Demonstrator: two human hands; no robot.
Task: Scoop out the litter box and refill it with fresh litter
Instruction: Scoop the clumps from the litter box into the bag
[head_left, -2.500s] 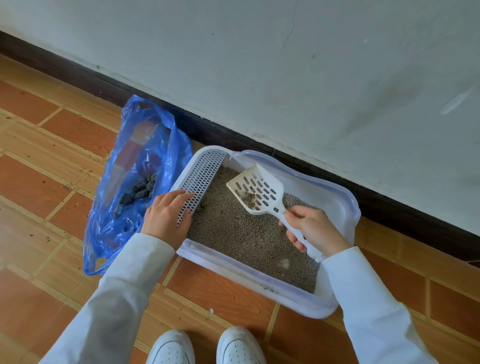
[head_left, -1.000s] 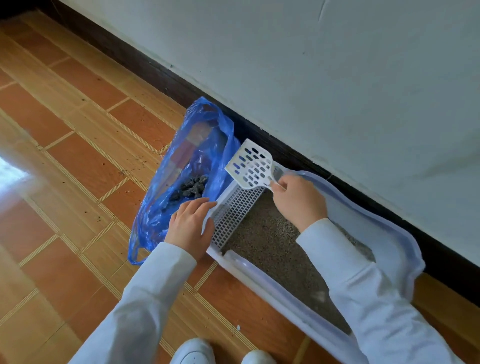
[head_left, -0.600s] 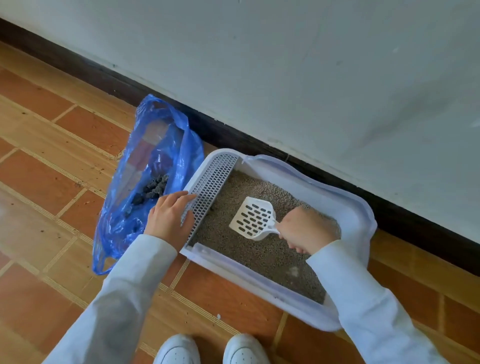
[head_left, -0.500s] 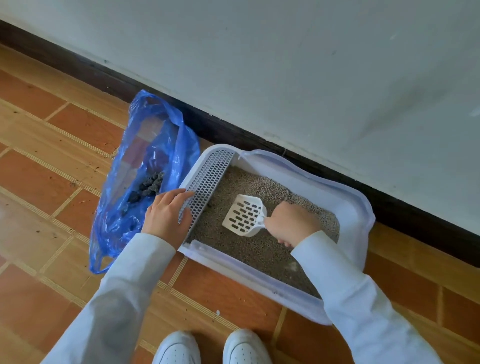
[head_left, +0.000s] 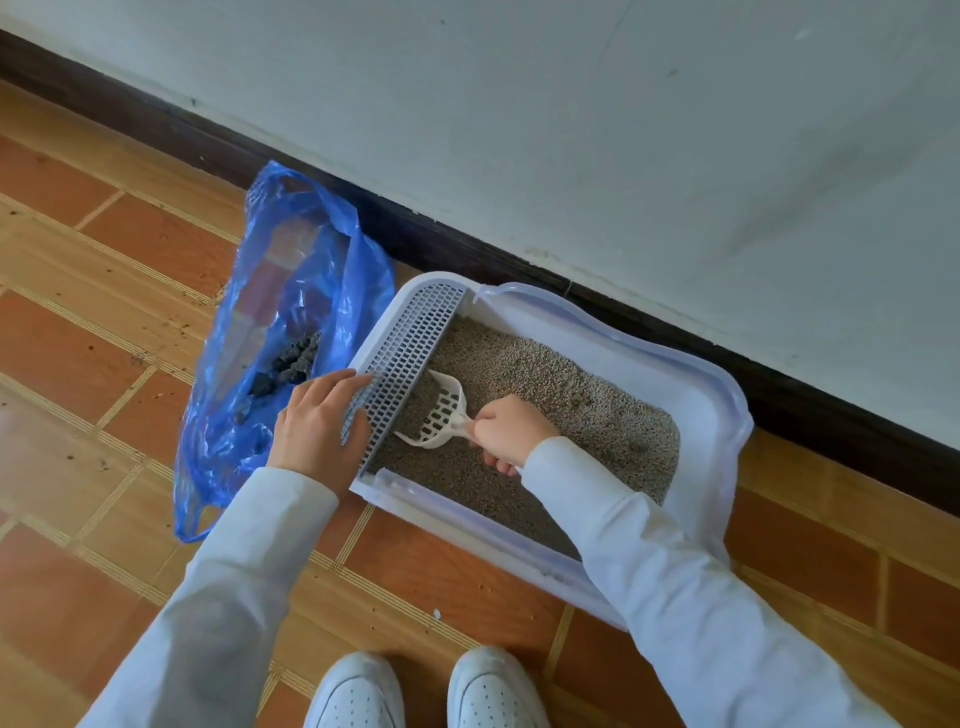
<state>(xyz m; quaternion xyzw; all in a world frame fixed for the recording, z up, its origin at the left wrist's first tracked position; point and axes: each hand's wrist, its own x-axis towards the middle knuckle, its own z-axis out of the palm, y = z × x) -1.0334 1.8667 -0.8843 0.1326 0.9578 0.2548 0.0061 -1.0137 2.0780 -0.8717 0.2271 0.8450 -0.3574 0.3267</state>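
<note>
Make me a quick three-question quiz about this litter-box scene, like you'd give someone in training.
1. True or false: the white scoop is held over the blue bag.
2. Which hand grips the scoop? A) left B) right C) both
3. Fill in: the left hand rests on the box's white ______ panel.

Key
1. False: its slotted head is down in the grey litter inside the litter box.
2. B: the right hand grips the handle.
3. Grid: the perforated grid panel at the box's end nearest the bag, which already holds dark clumps.
</note>
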